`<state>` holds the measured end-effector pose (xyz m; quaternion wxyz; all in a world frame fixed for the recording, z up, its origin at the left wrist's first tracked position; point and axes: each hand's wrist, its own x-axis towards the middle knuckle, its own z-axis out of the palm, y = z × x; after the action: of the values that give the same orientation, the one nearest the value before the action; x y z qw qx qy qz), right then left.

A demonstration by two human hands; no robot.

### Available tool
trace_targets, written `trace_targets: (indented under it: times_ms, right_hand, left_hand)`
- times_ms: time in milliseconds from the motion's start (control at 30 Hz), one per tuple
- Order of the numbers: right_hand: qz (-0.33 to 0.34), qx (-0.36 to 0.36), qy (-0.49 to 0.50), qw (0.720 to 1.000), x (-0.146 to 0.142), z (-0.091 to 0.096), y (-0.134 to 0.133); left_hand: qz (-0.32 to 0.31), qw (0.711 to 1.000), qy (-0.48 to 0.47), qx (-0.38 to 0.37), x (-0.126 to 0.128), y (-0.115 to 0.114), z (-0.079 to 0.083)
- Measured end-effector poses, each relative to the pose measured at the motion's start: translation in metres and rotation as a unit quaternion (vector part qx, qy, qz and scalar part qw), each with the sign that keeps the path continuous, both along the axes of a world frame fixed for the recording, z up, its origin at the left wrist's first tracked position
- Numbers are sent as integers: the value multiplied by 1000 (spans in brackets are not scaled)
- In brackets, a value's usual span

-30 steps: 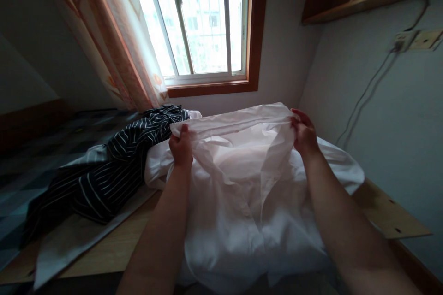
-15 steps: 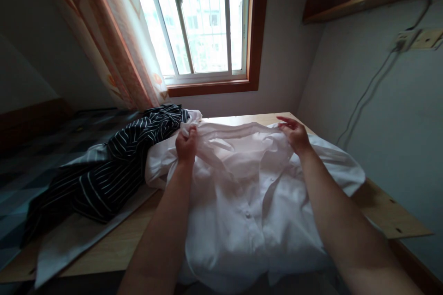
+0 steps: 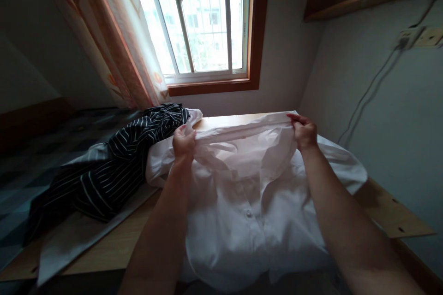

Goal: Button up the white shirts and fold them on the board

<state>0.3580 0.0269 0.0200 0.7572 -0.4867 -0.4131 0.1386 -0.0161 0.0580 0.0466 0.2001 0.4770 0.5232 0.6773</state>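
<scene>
A white button-up shirt lies front side up over the wooden board, its neck end toward the window. My left hand is closed on the left part of the collar. At the collar's right end, my right hand pinches the fabric between thumb and fingers. Between both hands the collar band is stretched nearly straight and raised a little off the board. Buttons show down the front, and the shirt's sleeves spread out to either side, partly hidden by my forearms.
Left of the shirt lies a crumpled black-and-white striped garment, partly on the wooden board and partly on a checked bedspread. A curtain hangs beside the window. On the right wall, a cord runs down from a socket.
My right hand has moved right and closed its fingers on the collar's end. My left hand has shifted slightly left, and the collar between them is pulled straighter.
</scene>
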Motion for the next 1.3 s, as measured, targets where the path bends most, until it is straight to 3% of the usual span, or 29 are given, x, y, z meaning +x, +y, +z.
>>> trace_targets:
  times_ms: [100,200,333,433,500,567,767,900,1100,1300]
  right_hand:
    - [6,-47,-105,993,-1,-1,-4]
    - [46,-101,-177,978,-3,-3,-7]
    - [55,-113,-270,955,-4,-4,-5]
    - [25,-99,-318,943,-3,-4,-4]
    - [29,-86,-324,942,-3,-3,-5]
    - [33,-74,-326,942,-4,-1,-7]
    - [-8,-61,-358,932,-2,5,-12]
    - [-48,-58,-377,923,2,3,-11]
    - [-90,-104,-360,923,10,-9,-4]
    - [-178,-190,-397,880,2,-15,-7]
  left_hand:
    - [97,984,149,-30,-2,-10,6]
    - [135,950,281,-27,0,-24,11]
    - [155,899,404,64,14,-37,12]
    - [66,857,494,129,31,-42,10]
    - [-27,826,547,130,41,-42,5]
    - [-69,810,573,104,48,-39,-1]
    - [-27,806,591,28,42,-33,-15]
    - [-24,809,585,58,37,-31,-15]
    - [-77,798,588,111,33,-25,-18]
    - [-97,789,595,118,37,-33,-11]
